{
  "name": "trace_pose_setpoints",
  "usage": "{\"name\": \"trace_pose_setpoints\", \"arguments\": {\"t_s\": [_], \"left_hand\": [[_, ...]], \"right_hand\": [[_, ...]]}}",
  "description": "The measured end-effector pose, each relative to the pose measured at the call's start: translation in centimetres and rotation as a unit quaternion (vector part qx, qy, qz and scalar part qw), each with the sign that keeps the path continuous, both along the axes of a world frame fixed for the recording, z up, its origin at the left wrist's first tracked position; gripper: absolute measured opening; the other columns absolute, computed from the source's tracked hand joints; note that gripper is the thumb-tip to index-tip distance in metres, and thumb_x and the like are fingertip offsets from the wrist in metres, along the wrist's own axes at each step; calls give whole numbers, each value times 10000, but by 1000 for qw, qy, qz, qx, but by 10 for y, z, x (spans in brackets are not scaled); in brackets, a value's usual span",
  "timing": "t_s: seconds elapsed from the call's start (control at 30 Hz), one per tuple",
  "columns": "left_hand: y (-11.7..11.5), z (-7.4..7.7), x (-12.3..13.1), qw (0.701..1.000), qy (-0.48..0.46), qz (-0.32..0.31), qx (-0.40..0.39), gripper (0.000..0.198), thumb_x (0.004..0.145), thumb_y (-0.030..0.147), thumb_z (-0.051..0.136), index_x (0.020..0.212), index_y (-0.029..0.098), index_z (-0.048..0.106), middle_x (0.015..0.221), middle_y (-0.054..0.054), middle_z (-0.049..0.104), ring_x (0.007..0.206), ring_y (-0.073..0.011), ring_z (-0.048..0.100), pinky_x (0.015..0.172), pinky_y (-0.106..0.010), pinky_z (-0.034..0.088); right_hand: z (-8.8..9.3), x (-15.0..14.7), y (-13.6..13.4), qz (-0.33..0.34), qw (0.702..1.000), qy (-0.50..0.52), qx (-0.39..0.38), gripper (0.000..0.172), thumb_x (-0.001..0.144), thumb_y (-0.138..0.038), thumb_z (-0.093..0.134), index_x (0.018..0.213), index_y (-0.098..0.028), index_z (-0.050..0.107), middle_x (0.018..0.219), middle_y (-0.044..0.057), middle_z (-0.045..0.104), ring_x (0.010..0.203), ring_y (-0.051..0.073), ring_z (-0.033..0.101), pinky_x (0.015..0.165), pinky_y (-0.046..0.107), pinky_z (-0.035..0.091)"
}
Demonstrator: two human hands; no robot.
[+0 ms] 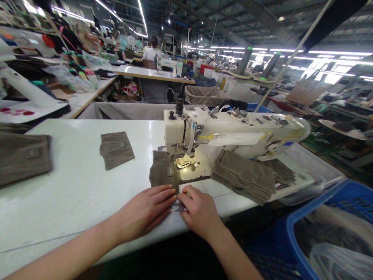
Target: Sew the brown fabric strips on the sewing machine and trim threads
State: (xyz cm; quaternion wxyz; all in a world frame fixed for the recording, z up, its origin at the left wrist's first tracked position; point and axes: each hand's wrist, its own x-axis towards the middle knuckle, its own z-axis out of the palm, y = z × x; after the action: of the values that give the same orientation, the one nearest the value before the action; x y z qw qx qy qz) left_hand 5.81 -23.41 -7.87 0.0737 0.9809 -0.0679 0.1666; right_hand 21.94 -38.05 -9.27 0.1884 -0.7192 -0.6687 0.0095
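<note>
My left hand (147, 210) lies flat on the white table (72, 186), fingers stretched toward a small pale label (178, 207) at the near edge. My right hand (198, 210) pinches that label with curled fingers. Just beyond the hands lies a grey-brown fabric piece (161, 171), running up to the presser foot (183, 163) of the cream sewing machine (233, 130).
A stack of grey-brown fabric pieces (244, 175) sits right of the needle plate. One single piece (116, 149) and a bigger pile (23, 157) lie to the left. A blue crate (329, 229) stands at the lower right. Another person sits at a far machine (153, 50).
</note>
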Motion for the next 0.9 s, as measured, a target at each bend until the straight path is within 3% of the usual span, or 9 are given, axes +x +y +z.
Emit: {"name": "trace_pose_setpoints", "arguments": {"t_s": [0.3, 0.43, 0.53, 0.6, 0.77, 0.9], "left_hand": [[17, -1, 10, 1000, 8, 0, 19, 329, 995, 223, 474, 1251, 133, 659, 1263, -147, 694, 1179, -279, 644, 1001, -429, 566], [23, -2, 14, 1000, 10, 11, 20, 321, 995, 220, 476, 1244, 145, 664, 1274, -140, 688, 1175, -268, 645, 1002, -412, 565], [28, -1, 17, 1000, 16, 11, 17, 324, 998, 218, 467, 1247, 149, 663, 1281, -137, 683, 1181, -262, 641, 1014, -406, 558], [32, 1, 18, 1000, 20, 13, 16, 328, 999, 225, 467, 1253, 149, 660, 1289, -135, 679, 1186, -262, 638, 1020, -409, 553], [41, 2, 22, 999, 22, 20, 12, 336, 1002, 237, 460, 1265, 156, 654, 1295, -133, 674, 1176, -257, 641, 1016, -413, 551], [47, 3, 25, 1000, 21, 18, 8, 337, 1002, 236, 456, 1270, 157, 646, 1284, -135, 673, 1184, -256, 632, 1021, -418, 544]], "right_hand": [[1, 7, 11, -15, 1000, 7, 18, 215, 828, -118, 604, 1008, -219, 664, 1025, 32, 635, 889, 168, 613, 687, 250, 465], [3, 19, 3, -83, 986, 14, 144, 187, 884, -135, 561, 987, -214, 696, 951, 37, 660, 787, 148, 635, 676, 236, 469], [13, 37, -11, -166, 953, -15, 254, 205, 942, -173, 523, 1011, -213, 712, 944, 49, 685, 790, 146, 662, 690, 229, 481], [22, 51, -21, -210, 934, -43, 286, 206, 951, -191, 530, 1036, -209, 717, 951, 48, 695, 793, 145, 670, 699, 230, 492], [41, 81, -42, -302, 915, -98, 247, 244, 957, -302, 540, 1104, -218, 716, 1061, 55, 702, 791, 157, 677, 658, 258, 499], [39, 95, -49, -322, 928, -108, 155, 240, 935, -349, 562, 1080, -242, 720, 1106, 28, 699, 729, 148, 672, 560, 267, 472]]}}
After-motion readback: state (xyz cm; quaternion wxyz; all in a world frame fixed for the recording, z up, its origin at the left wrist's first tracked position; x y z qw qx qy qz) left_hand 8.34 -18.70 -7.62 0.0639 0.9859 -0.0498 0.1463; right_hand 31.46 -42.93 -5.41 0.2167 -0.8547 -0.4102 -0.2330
